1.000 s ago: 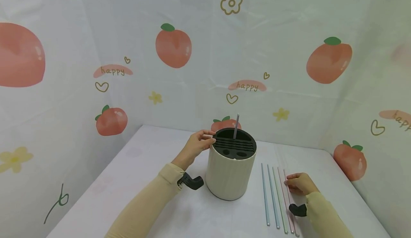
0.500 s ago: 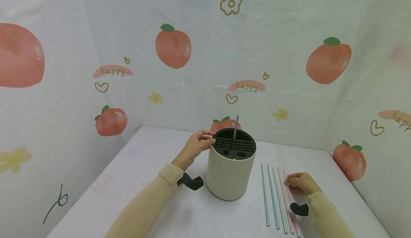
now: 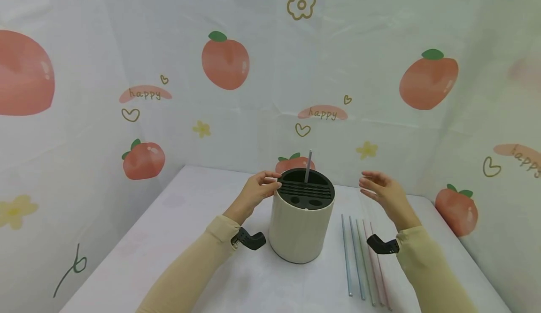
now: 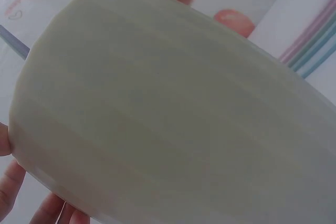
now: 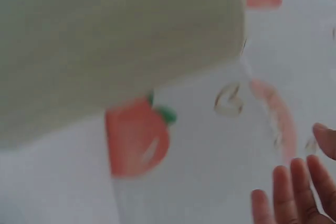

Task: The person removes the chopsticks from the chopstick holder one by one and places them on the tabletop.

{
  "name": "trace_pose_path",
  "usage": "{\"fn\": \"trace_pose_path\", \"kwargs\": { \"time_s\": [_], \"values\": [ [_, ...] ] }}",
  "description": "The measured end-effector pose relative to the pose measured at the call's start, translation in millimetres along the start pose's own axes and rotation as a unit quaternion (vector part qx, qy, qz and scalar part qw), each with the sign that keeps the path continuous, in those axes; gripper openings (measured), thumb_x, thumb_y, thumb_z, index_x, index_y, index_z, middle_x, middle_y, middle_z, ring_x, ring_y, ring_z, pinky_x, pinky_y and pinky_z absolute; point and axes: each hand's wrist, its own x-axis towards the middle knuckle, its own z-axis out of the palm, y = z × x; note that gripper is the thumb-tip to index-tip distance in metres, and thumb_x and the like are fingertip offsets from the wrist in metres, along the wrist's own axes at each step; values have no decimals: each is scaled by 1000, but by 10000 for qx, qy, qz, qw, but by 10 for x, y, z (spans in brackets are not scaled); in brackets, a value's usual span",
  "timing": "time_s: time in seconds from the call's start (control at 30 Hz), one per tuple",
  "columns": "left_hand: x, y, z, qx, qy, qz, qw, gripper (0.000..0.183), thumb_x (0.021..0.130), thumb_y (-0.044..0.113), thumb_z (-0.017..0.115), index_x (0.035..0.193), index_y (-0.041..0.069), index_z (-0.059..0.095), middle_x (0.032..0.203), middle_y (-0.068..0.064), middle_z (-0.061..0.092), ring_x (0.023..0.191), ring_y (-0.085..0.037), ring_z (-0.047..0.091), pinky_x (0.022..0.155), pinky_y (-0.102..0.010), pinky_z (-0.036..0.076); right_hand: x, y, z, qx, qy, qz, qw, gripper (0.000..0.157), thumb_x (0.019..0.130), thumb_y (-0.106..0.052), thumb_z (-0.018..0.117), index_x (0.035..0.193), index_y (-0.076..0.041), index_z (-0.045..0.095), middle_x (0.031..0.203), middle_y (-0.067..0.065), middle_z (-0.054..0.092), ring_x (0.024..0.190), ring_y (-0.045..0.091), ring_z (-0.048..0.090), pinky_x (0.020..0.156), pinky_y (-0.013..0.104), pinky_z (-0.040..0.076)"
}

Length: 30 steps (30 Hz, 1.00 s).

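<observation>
A cream utensil holder [image 3: 301,235] with a black slotted top [image 3: 306,189] stands upright on the table. One lilac-grey rod [image 3: 308,166] leans in its open rear compartment and sticks up above the rim. My left hand [image 3: 255,191] holds the holder's left rim, thumb at the near side; in the left wrist view its fingertips [image 4: 48,209] lie along the wall. Raised to the right of the holder, my right hand [image 3: 386,194] has spread, relaxed fingers with nothing in them. Below it several thin blue, green and pink rods [image 3: 355,256] lie side by side.
The white table [image 3: 177,238] meets a white backdrop [image 3: 253,130] printed with fruit and hearts. Black wrist mounts [image 3: 382,245] sit on both forearms. The rods also show at the upper right of the left wrist view.
My right hand has lifted from the rightmost pink rod and moved up and away, level with the holder's top. My left hand has stayed at the rim.
</observation>
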Motion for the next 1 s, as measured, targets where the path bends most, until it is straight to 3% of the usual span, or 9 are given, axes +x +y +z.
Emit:
{"fn": "trace_pose_path", "kwargs": {
  "time_s": [0.1,0.2,0.43,0.7,1.0],
  "values": [
    [4,-5,-1,7,10,-4,10000,32,91,12,64,122,5,62,111,-13,58,95,-16,61,95,-38,53,74,-188,303,569,79,-522,9970,17,93,-5,63,107,-15,61,102,-4,63,92,5,65,86,21,55],
    [8,-8,0,14,25,-18,10000,32,91,12,65,122,4,61,111,-13,58,94,-15,61,94,-37,53,133,-302,568,684,61,-890,9937,19,92,-5,64,107,-15,62,104,-1,61,93,6,65,87,22,54],
    [-5,21,9,-29,-7,-43,10000,34,91,12,66,123,4,61,111,-12,58,94,-15,61,96,-38,53,225,-359,999,25,48,-1079,9941,21,89,-8,70,103,-21,63,104,-2,61,93,6,64,86,20,55],
    [-1,20,10,-32,8,-36,10000,33,91,13,65,122,4,61,112,-12,58,97,-17,61,97,-39,52,271,-328,1175,-520,38,-1031,9933,26,86,-11,73,108,-5,60,98,-7,63,92,7,65,84,19,53],
    [-4,13,5,-27,13,-44,10000,31,91,13,65,121,5,62,109,-12,59,96,-17,62,96,-39,52,321,-293,1224,-899,176,-929,9915,31,84,-11,76,107,0,59,97,-3,63,90,11,66,81,19,54]
  ]
}}
